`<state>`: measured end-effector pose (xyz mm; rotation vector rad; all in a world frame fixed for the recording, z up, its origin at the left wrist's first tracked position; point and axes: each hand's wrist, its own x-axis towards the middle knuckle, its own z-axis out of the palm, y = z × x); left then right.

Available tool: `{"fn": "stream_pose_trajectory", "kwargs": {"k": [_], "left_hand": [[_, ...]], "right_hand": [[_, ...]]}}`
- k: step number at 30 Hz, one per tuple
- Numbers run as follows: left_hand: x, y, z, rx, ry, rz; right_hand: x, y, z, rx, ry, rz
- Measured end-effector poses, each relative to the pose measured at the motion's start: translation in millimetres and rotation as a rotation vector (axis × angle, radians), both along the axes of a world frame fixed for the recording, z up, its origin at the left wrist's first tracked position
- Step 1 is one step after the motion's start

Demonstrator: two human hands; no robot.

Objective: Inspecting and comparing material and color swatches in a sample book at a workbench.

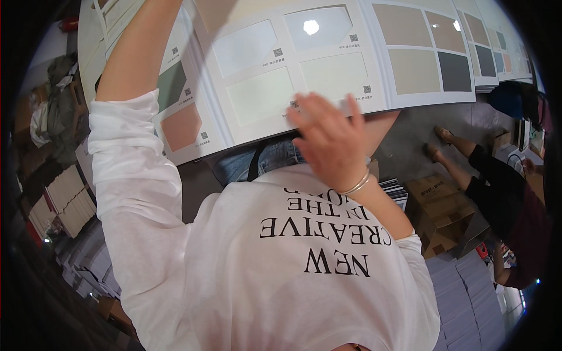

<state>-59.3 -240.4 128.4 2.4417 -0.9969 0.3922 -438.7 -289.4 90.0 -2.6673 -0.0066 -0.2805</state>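
Note:
A large white color sample board with a fold lies across the table in front of me. It carries pale blue and pale cream swatches, each with a small printed code beside it. On its left panel are a green swatch and a pinkish-brown swatch. My right hand, with a bangle at the wrist, is over the board's near edge, fingers stretched and apart, slightly blurred. Whether its fingertips touch the board I cannot tell. My left forearm reaches over the board's left side; its hand is beyond the upper edge.
More sample boards with beige and dark grey swatches lie along the table to the right. Cardboard boxes and stacked grey sheets stand at the right. Another person is at far right. Stacked boards are at left.

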Motion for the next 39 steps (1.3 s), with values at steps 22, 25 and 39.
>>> {"fn": "stream_pose_trajectory", "kwargs": {"k": [22,25,39], "left_hand": [[24.2,10.4,-21.1,-0.039,0.004,-0.056],[0.3,-15.9,-5.4,0.111,0.02,-0.03],[44.4,16.7,-33.8,0.144,0.043,-0.001]], "right_hand": [[3.3,39.0,-31.5,-0.104,0.087,0.391],[-2.8,25.7,-34.5,0.0,0.009,0.357],[-64.2,-44.7,-36.5,0.045,0.011,-0.274]]}}
